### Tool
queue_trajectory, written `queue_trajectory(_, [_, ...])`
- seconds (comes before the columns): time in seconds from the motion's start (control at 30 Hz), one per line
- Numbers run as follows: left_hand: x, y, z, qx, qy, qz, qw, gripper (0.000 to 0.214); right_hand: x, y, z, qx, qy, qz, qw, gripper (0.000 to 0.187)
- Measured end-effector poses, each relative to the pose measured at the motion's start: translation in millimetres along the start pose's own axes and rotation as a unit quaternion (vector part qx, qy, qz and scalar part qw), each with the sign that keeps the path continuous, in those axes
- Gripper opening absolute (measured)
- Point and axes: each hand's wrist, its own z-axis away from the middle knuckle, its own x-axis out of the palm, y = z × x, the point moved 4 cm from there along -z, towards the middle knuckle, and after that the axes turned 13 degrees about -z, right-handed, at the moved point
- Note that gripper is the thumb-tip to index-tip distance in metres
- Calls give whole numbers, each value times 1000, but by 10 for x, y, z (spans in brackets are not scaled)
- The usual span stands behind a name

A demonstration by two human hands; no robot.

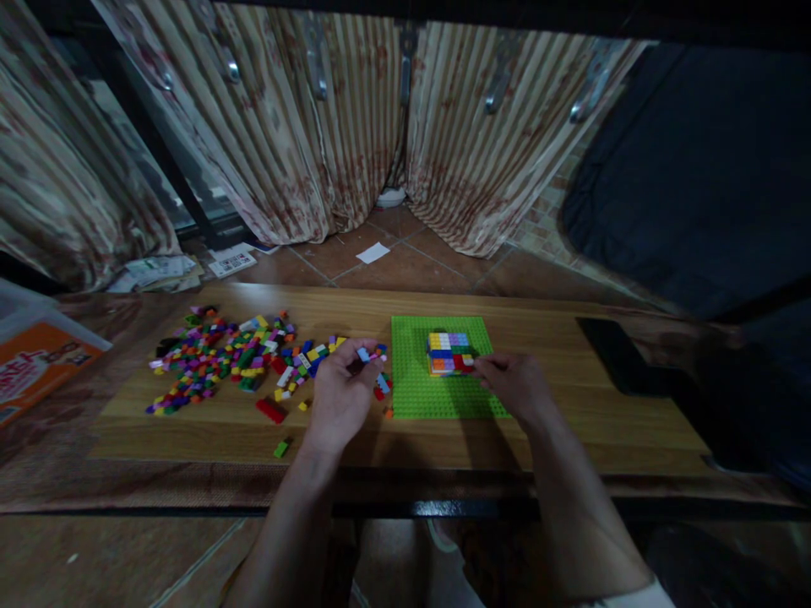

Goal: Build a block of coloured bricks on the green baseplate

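Observation:
A small block of toy building bricks (pixel 449 353), in rows of yellow, white, blue, orange and red, stands on the green baseplate (pixel 411 397). At its right end, the pinched fingertips of my right hand (pixel 519 387) meet a red and yellow corner; what they grip, if anything, is hidden. My left hand (pixel 342 397) is just left of the baseplate, palm turned inward. Its thumb and fingers curl around a light blue brick (pixel 363 355). Pink, blue and red bricks (pixel 381 387) lie close by its fingertips, partly covered by the hand.
A wide pile of loose bricks (pixel 221 355) covers the left of the wooden table (pixel 545 325). A red brick (pixel 270 411) and a green brick (pixel 281 448) lie nearer the front edge. A dark phone-like object (pixel 612 355) is at right; a plastic tub (pixel 44 355) stands far left.

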Motion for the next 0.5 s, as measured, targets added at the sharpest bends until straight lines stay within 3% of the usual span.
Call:
queue_trajectory(0.37, [43,-14,-5,-3,-28,-14,1000,22,42,27,-25,-7,-1,0,1000,35])
queue_trajectory(0.5, [140,-40,48,25,-87,-98,991,29,47,22,-29,-2,-2,3,1000,36])
